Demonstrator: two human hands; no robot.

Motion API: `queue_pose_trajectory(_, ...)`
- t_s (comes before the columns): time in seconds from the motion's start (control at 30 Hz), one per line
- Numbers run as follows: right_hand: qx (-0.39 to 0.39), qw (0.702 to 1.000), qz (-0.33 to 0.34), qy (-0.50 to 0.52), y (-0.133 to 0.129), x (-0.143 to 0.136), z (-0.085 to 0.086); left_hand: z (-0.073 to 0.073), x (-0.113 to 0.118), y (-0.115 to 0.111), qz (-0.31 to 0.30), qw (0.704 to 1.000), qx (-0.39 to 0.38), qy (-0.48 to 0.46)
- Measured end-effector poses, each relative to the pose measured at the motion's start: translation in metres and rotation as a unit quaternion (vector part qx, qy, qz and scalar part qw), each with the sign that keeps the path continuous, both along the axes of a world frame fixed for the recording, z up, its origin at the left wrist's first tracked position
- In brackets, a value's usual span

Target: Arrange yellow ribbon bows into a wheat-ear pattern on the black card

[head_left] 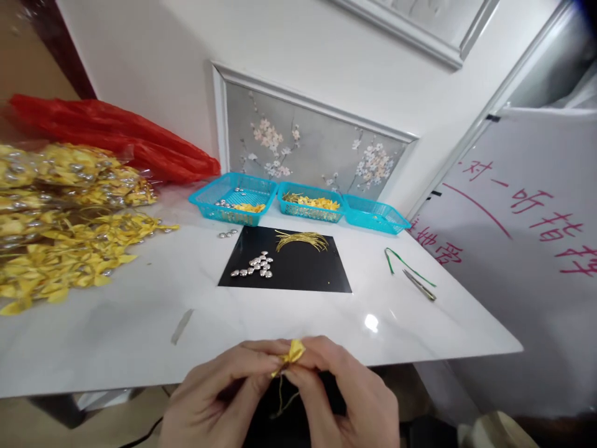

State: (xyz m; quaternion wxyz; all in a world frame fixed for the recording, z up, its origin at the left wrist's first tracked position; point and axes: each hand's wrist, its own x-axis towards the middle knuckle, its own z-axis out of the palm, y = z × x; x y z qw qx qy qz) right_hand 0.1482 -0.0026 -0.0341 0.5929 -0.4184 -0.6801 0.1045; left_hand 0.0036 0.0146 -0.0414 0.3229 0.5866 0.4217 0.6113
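Both of my hands meet at the table's front edge, pinching a small yellow ribbon flower (293, 353) between thumbs and fingertips. My left hand (224, 386) grips its left side, and my right hand (345, 386) grips it from the right. Two thin cord ends (280, 395) dangle below the fingers. Just what the fingertips cover is hidden. Beyond them lies a black mat (298, 274) with a cluster of shiny silver beads (261, 264) on its left. A bundle of gold cords (302, 240) rests across the mat's far side.
Three blue baskets (209, 208) line the wall, holding yellow pieces and some silver beads. At left, yellow flower strands (69, 249) pile up before a red mesh bag (116, 137). Small snips (420, 285) and a green cord (410, 264) lie right. A whiteboard (527, 298) stands beside the table.
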Motion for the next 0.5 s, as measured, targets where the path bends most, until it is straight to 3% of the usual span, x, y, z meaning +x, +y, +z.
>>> queue_pose_trajectory(0.13,-0.026,0.996,-0.009,-0.085,0.009,0.024,0.012,0.005,-0.006,0.010,-0.026,0.997,-0.058,0.047)
queue_pose_trajectory(0.23,-0.120,0.983,0.089,-0.102,0.026,0.036,0.031,0.012,-0.007,0.010,-0.076,0.988,-0.098,0.096)
queue_pose_trajectory(0.3,-0.238,0.946,0.199,-0.093,0.040,0.037,0.042,0.015,-0.006,0.009,-0.104,0.978,-0.134,0.126)
queue_pose_trajectory(0.37,-0.355,0.886,0.294,-0.049,0.053,0.036,0.047,0.016,-0.006,0.008,-0.118,0.968,-0.170,0.143)
queue_pose_trajectory(0.5,-0.474,0.783,0.398,0.056,0.071,0.033,0.039,0.015,-0.009,0.007,-0.141,0.957,-0.227,0.112)
